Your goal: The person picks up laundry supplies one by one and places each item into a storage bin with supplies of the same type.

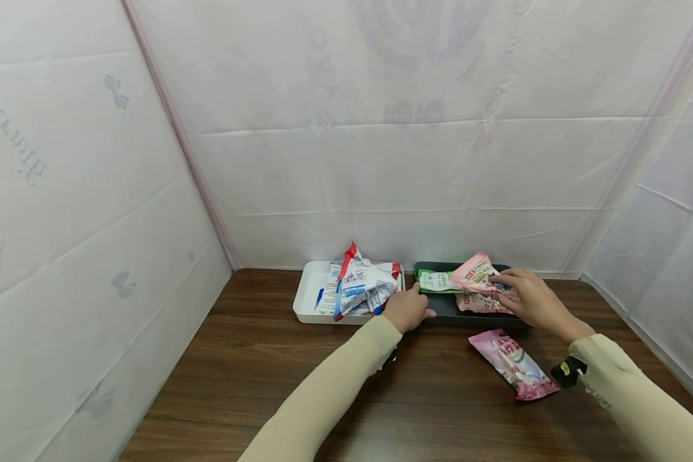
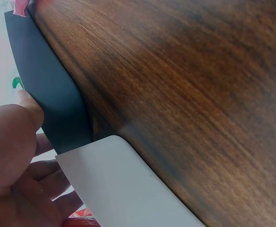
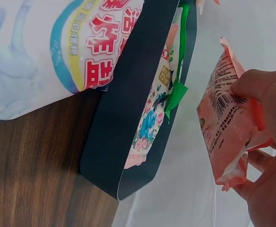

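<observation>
My right hand [image 1: 528, 298] pinches a pink packet [image 1: 475, 272] between thumb and fingers above the dark tray [image 1: 441, 303]. The right wrist view shows the printed back of this packet, with a barcode, held over the pale cloth side. Inside the dark tray lie a green-and-white packet [image 1: 436, 281] and a floral pink packet [image 3: 149, 118]. My left hand [image 1: 407, 309] rests where the dark tray meets the white tray [image 1: 306, 308]. Its thumb is right at the dark tray's rim, its other fingers loosely bent behind the tray walls.
Red, white and blue packets [image 1: 362, 285] are heaped in the white tray, one standing above its rim. A pink-purple packet [image 1: 513, 364] lies on the brown wooden table [image 1: 416, 410] in front of the dark tray. Pale cloth walls [image 1: 381, 179] enclose the back and sides.
</observation>
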Demonstrator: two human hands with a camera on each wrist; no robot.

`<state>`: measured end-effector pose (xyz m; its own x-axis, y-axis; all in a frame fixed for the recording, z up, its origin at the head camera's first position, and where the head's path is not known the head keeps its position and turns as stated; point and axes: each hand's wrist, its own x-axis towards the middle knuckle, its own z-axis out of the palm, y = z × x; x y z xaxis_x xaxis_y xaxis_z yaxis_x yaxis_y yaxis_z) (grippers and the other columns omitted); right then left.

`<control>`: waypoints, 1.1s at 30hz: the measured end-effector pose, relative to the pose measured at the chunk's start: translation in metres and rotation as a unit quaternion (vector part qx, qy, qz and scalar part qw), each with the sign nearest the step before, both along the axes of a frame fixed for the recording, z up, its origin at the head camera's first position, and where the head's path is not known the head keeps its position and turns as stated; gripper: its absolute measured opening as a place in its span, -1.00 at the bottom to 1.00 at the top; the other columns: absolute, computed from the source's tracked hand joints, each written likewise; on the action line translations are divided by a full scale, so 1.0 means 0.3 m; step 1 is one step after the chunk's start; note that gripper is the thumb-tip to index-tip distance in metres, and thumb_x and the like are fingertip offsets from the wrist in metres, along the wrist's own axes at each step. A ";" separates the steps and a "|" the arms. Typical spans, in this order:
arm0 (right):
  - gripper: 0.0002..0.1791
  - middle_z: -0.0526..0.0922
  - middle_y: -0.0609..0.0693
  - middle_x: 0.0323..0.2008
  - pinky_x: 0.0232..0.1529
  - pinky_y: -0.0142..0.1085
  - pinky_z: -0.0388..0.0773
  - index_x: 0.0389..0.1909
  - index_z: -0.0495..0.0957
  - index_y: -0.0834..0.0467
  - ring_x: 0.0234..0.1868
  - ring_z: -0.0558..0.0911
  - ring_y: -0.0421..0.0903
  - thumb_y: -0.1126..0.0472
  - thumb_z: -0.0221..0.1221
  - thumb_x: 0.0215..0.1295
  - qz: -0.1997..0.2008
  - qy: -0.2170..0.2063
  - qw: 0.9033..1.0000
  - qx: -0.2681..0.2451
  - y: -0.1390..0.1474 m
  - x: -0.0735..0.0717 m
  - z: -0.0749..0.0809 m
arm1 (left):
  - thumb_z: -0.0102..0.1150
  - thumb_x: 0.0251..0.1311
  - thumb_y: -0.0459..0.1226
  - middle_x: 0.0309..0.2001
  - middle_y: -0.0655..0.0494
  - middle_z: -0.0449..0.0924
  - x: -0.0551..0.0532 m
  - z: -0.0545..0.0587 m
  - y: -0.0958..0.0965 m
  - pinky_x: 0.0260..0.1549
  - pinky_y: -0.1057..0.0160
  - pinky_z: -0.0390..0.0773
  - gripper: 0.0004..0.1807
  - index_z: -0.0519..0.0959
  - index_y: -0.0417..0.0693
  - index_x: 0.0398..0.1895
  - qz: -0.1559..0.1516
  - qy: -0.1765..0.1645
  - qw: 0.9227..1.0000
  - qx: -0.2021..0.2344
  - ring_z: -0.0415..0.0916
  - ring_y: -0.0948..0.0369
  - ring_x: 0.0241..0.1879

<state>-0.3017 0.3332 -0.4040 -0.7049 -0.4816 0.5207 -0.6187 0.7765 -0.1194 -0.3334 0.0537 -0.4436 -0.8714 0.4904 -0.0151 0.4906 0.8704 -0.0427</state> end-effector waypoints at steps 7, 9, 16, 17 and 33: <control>-0.61 0.68 0.28 -0.07 -0.09 0.22 0.52 0.03 0.68 0.33 -0.08 0.63 0.26 0.38 0.44 0.16 -0.004 -0.005 1.000 0.000 0.004 -0.009 -0.004 | 0.02 0.47 0.18 0.46 -0.07 0.38 0.008 0.005 0.000 -0.20 0.19 0.69 -0.49 0.74 0.07 0.08 0.004 0.001 1.000 0.004 0.69 0.16 -0.02; -0.62 0.68 0.29 -0.07 -0.09 0.22 0.52 0.03 0.68 0.33 -0.07 0.63 0.26 0.38 0.43 0.17 -0.005 -0.009 1.000 0.000 0.007 -0.013 -0.006 | 0.01 0.48 0.17 0.47 -0.08 0.37 0.009 0.004 -0.001 -0.19 0.18 0.69 -0.49 0.74 0.06 0.08 0.003 0.001 1.000 0.002 0.69 0.16 0.00; -0.63 0.68 0.30 -0.08 -0.08 0.23 0.52 0.03 0.68 0.35 -0.06 0.62 0.29 0.39 0.42 0.19 -0.005 -0.016 1.000 0.004 0.022 -0.029 -0.014 | -0.01 0.48 0.19 0.47 -0.07 0.37 0.007 0.003 0.002 -0.17 0.17 0.69 -0.47 0.74 0.06 0.10 0.003 0.003 1.000 -0.003 0.68 0.15 0.02; -0.64 0.68 0.30 -0.08 -0.07 0.24 0.52 0.03 0.67 0.36 -0.05 0.62 0.29 0.39 0.42 0.19 -0.006 -0.017 1.000 0.004 0.025 -0.032 -0.016 | -0.01 0.48 0.19 0.47 -0.07 0.37 0.007 0.003 0.002 -0.17 0.17 0.69 -0.47 0.73 0.07 0.11 0.004 0.003 1.000 -0.003 0.68 0.15 0.02; -0.66 0.69 0.30 -0.12 -0.10 0.21 0.57 0.01 0.67 0.39 -0.08 0.65 0.28 0.41 0.39 0.21 -0.003 -0.036 0.999 0.010 0.044 -0.066 -0.045 | -0.01 0.48 0.18 0.48 -0.07 0.36 0.008 0.006 -0.001 -0.16 0.18 0.69 -0.47 0.74 0.06 0.10 0.002 -0.003 1.000 0.001 0.69 0.16 -0.03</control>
<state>-0.3215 0.3465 -0.4176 -0.7433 -0.4873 0.4583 -0.6044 0.7828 -0.1478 -0.3311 0.0535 -0.4417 -0.8732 0.4869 -0.0199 0.4873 0.8724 -0.0384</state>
